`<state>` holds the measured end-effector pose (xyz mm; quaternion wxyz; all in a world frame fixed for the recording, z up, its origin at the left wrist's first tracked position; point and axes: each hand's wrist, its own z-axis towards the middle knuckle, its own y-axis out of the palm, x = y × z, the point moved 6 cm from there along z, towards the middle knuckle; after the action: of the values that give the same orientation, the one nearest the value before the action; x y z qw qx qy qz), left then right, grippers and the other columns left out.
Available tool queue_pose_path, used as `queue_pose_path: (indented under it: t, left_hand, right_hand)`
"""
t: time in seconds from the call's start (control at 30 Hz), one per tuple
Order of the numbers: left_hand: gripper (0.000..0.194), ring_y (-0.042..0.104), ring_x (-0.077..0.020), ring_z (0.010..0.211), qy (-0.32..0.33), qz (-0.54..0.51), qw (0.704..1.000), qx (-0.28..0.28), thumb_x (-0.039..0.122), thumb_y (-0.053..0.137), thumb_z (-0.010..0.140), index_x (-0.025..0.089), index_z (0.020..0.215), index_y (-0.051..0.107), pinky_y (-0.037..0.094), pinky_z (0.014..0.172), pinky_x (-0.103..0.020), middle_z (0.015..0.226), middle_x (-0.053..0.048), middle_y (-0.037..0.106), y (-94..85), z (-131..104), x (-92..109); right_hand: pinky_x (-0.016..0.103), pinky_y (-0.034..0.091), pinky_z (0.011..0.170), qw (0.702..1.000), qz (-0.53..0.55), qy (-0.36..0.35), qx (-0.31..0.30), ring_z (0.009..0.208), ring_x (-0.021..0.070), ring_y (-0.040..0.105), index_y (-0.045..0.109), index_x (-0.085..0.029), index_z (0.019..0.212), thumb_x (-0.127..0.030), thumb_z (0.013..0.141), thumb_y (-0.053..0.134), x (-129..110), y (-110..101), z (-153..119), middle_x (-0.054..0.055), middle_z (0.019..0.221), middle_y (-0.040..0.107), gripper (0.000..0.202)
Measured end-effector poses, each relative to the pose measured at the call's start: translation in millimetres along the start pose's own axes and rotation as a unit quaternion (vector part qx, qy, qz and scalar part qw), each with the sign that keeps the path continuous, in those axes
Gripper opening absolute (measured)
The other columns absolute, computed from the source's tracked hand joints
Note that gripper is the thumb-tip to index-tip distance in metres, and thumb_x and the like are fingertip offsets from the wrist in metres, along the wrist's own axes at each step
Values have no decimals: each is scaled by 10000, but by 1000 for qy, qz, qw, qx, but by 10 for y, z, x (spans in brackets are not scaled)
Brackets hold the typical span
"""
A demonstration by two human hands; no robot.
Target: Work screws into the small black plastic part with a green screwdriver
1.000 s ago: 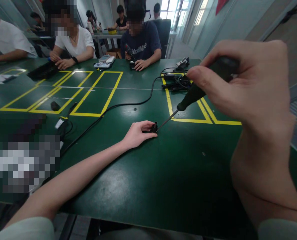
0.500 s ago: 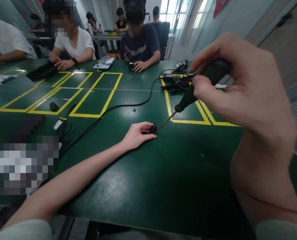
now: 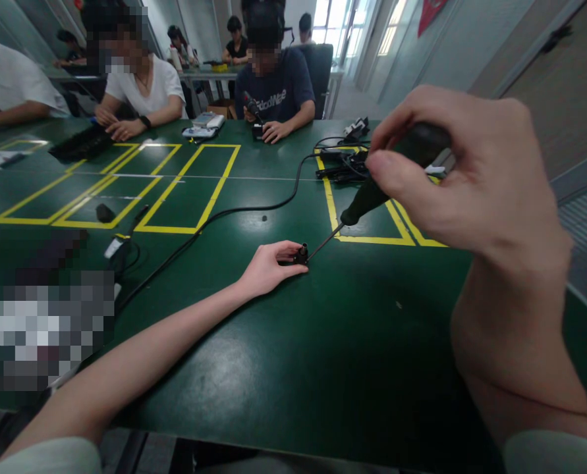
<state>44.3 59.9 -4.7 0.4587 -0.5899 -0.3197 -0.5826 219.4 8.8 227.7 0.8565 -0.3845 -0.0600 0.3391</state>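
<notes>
Fingers and thumb of my left hand (image 3: 271,268) pinch a small black part (image 3: 301,255) on the green tabletop (image 3: 293,368). A short round stub with a hollow-looking top rises from this part; its exact kind is too small to tell. My right hand (image 3: 475,178) is wrapped around the dark green handle of a screwdriver (image 3: 363,202), thumb and fingers closed near its rear end. The thin metal shaft slants down to the left, and its tip meets the right side of the black part. Whether a screw sits under the tip cannot be seen.
A black cable (image 3: 224,212) runs across the table toward dark cables and parts (image 3: 342,168). Yellow tape (image 3: 174,230) marks rectangles. A dark block (image 3: 105,212) lies left. Across the table, a person in a dark shirt (image 3: 286,85) and others work; a black tray (image 3: 78,141) stands there.
My right hand and the screwdriver handle have shifted slightly left and downward. The tip stays at the black part, and my left hand keeps its hold.
</notes>
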Motion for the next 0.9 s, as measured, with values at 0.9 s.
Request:
queue_pose_path:
  t: [0.9]
  left_hand:
    - [395,793,-264,1058,-5,9,1000,-1,233,930,740,139,1092,779,595,1081,-478,1127,-108,831,1,1,-8]
  right_hand:
    - [337,319,574,1000,5,31,-1,569,146,428,559,-264,757,-415,910,649,43,-30,-7,-23,647,527,233]
